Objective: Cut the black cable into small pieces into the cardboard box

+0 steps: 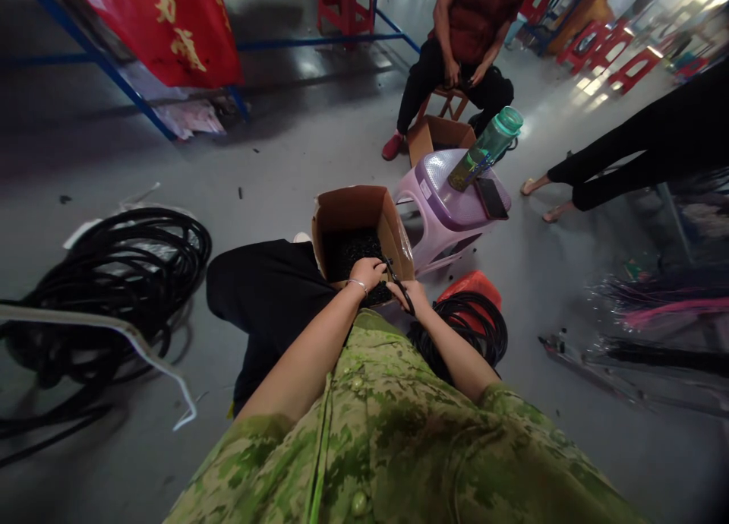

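Note:
An open cardboard box (400, 239) stands between my knees, with many small black pieces (356, 249) inside. Over its near edge, my left hand (367, 273) has its fingers pressed together; what they hold is too small to make out. Close beside it on the right, my right hand (411, 296) is closed on black scissors (399, 284), whose blades point up and left toward my left fingers. A coil of black tubing (493, 319) lies by my right forearm, partly over a red bag (471, 282).
A purple stool (438, 182) bears a green bottle (490, 146) and a phone (491, 198). A large black coil (130, 266) lies at left near a bent metal rod (134, 334). A seated person (478, 23) and a standing person's legs (620, 163) are beyond.

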The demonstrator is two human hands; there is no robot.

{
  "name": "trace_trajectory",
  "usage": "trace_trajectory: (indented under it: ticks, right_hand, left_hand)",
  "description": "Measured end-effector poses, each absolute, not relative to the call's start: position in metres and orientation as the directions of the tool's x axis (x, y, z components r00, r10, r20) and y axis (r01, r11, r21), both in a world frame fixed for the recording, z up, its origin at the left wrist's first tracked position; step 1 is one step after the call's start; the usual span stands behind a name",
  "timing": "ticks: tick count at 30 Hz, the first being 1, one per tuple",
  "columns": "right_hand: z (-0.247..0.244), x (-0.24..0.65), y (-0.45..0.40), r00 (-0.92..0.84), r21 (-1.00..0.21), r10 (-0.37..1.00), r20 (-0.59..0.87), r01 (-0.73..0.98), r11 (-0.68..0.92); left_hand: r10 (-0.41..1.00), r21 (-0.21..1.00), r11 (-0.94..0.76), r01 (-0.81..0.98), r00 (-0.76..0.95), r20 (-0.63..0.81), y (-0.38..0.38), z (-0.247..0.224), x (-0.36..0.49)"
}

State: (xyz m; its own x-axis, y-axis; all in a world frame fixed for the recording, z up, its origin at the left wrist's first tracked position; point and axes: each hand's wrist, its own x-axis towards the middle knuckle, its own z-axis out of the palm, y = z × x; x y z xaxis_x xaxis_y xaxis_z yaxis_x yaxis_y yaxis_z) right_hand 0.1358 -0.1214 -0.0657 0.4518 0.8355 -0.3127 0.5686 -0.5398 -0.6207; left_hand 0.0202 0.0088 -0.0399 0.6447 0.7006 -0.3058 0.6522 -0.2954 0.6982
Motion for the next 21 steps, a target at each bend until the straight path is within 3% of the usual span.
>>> trace_trajectory:
  ticks: [5,10,17,21]
  right_hand:
    - [-0.069,0.127,-0.124,0.473,-0.602,0.847,-0.243,0.611,-0.514]
    - [-0.071,0.123,-0.123,0.478,-0.568,0.836,-0.268,0.623,-0.538]
    - [-0.057,0.137,-0.113,0.399,-0.548,0.807,-0.434,0.595,-0.589]
    - [-0.049,0.144,-0.107,0.347,-0.568,0.832,-0.433,0.612,-0.551]
  left_hand:
    - [0.731,0.703,-0.154,0.695,0.559,-0.392,0.008,-0.041,0.022]
    - [0.733,0.663,-0.129,0.738,0.521,-0.437,0.009,-0.036,0.021]
    - [0.711,0.648,-0.281,0.708,0.607,-0.355,0.008,-0.032,0.02]
    - [0.674,0.666,-0.357,0.655,0.674,-0.302,0.008,-0.034,0.02]
